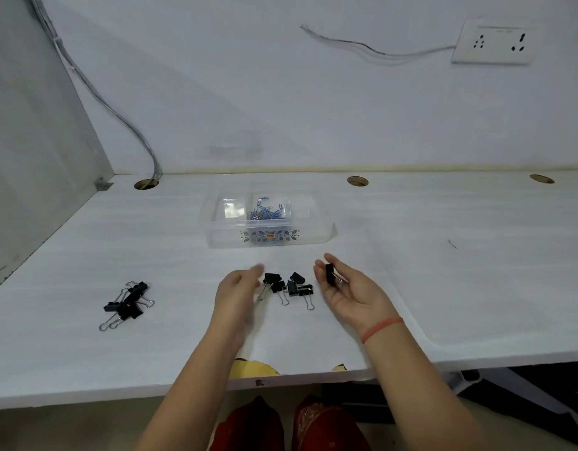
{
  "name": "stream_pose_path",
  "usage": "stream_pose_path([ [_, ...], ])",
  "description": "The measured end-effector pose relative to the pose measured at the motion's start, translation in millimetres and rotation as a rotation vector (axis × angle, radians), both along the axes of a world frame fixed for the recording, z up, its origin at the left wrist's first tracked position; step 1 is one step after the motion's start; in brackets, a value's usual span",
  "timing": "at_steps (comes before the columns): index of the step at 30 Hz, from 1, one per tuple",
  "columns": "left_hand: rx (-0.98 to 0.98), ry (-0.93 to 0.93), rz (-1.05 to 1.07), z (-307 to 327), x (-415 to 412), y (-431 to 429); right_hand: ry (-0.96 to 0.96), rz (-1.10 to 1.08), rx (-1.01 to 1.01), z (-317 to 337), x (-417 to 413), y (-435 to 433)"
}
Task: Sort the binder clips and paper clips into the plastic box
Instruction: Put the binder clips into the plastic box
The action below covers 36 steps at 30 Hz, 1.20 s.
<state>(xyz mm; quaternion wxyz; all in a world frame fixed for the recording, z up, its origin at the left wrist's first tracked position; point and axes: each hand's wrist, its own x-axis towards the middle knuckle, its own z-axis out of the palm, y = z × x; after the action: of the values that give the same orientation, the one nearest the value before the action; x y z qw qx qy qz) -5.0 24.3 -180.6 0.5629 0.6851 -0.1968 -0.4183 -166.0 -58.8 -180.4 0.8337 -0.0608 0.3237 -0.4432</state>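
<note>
The right hand (347, 286) was cupped palm-up just above the surface (443, 288), with one black binder clip (330, 274) lying loosely against the fingers, cradled rather than pinched. The left hand (237, 288) was blurred, its fingers loosely spread and holding nothing visible; the fingertips reached toward the near cluster of binder clips (289, 286), which lay between the two hands, the clips touching and their wire handles overlapping. A second cluster of binder clips (126, 304) lay well apart on the left side of the surface, also tangled. The plastic box (268, 219) stood beyond the hands, toward the wall. It was clear and divided into compartments. The paper clips (268, 210), blue, were heaped in its middle compartment; the left compartment looked empty apart from glare, and the right end could not be read clearly. Judgement: paper clips appeared sorted already, while the binder clips were mostly still on the surface. Risks from here: the cradled clip could slide off the open palm if the hand tilted on the way to the box, since nothing gripped it. Interlocked handles in either cluster could drag a neighbour along and drop it short of the box. A clip released over the divider could land among the paper clips and spoil the sort. The box looked light and might shift if bumped.
</note>
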Motion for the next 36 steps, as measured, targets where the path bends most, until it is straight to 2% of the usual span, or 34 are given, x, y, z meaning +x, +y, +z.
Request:
stream_pose_path([
  [2, 0.111, -0.459, -0.112, -7.4, -0.3, -13.3, 0.039, 0.047, 0.015, -0.9, 7.4, 1.1],
  [3, 0.158, -0.617, -0.153, -9.6, -0.4, -20.0, 0.167, 0.085, -0.055, -1.4, 11.3, 2.2],
  [4, 0.186, -0.726, -0.192, -11.9, -0.5, -26.3, 0.403, 0.131, -0.208, -3.7, 15.4, 2.6],
  [5, 0.203, -0.797, -0.223, -13.8, -0.1, -32.3, 0.703, 0.174, -0.438, -6.5, 19.4, 4.5],
  [7, 0.214, -0.820, -0.241, -17.4, 3.2, -40.4, 1.258, 0.253, -0.909, -15.9, 27.0, 8.2],
  [8, 0.205, -0.795, -0.228, -18.1, 5.5, -41.9, 1.461, 0.317, -1.068, -20.4, 30.1, 8.2],
  [9, 0.188, -0.761, -0.213, -18.3, 7.1, -41.2, 1.574, 0.374, -1.162, -22.7, 32.2, 7.6],
  [11, 0.124, -0.669, -0.172, -17.9, 7.9, -36.0, 1.589, 0.416, -1.203, -25.4, 33.7, 6.4],
  [14, -0.001, -0.392, -0.045, -14.5, 11.1, -26.3, 1.454, 0.271, -1.148, -27.6, 32.5, 5.0],
  [15, -0.022, -0.276, -0.008, -12.1, 12.7, -23.3, 1.308, 0.207, -1.045, -25.7, 32.9, 4.4],
  [17, -0.048, 0.008, 0.049, -5.2, 15.4, -19.5, 0.890, 0.122, -0.699, -15.5, 30.6, 1.4],
  [20, -0.154, 0.445, 0.092, 0.2, 10.6, -17.0, 0.323, 0.133, -0.202, -0.3, 16.7, -4.9],
  [21, -0.176, 0.489, 0.088, 0.0, 8.1, -16.9, 0.184, 0.135, -0.116, 2.4, 11.1, -4.6],
  [23, -0.171, 0.472, 0.062, -0.3, 3.2, -17.8, 0.069, 0.138, -0.054, 0.1, 4.0, -3.6],
  [24, -0.157, 0.430, 0.055, 0.5, 0.7, -18.6, 0.070, 0.122, -0.034, -2.2, 2.6, -3.2],
  [26, -0.120, 0.209, 0.049, -0.5, -0.2, -19.5, 0.156, 0.080, -0.011, -3.7, 1.8, -1.5],
  [30, -0.111, -0.462, -0.054, -11.5, 4.1, -23.0, 0.380, 0.078, -0.050, -1.3, 5.4, 2.1],
  [32, 0.026, -0.685, -0.206, -11.3, 5.6, -23.7, 0.730, 0.102, -0.235, -7.4, 9.3, 3.2],
  [34, 0.159, -0.831, -0.353, -15.5, 9.1, -24.6, 1.149, 0.150, -0.558, -16.1, 13.4, 5.7],
  [36, 0.181, -0.932, -0.417, -16.9, 9.6, -25.5, 1.446, 0.267, -0.808, -20.9, 18.0, 11.2],
])
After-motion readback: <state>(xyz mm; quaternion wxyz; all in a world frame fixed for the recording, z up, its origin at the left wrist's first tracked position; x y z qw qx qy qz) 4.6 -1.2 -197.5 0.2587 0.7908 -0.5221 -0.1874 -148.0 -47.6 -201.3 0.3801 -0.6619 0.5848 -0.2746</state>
